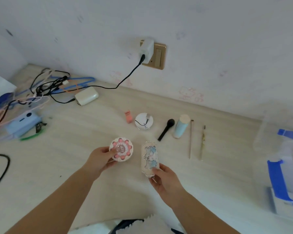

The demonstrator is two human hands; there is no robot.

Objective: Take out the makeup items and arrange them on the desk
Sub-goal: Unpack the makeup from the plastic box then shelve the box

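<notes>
My left hand (100,160) grips a round pink-and-white compact (121,149) by its near-left edge, just above the desk (74,166). My right hand (164,179) pinches the near end of a long rectangular palette (150,157) with a blue-and-pink lid. Behind them lies a row: a small coral lipstick (128,117), a round white compact (144,121), a black brush (166,129), a pale blue tube (181,126) and two thin pencils (191,139) (202,142).
A tangle of cables (46,86), a white charger (86,95) and a light blue device (23,123) crowd the far left. A clear storage box with blue clips (284,166) stands at the right edge. A wall socket (152,54) sits above the desk.
</notes>
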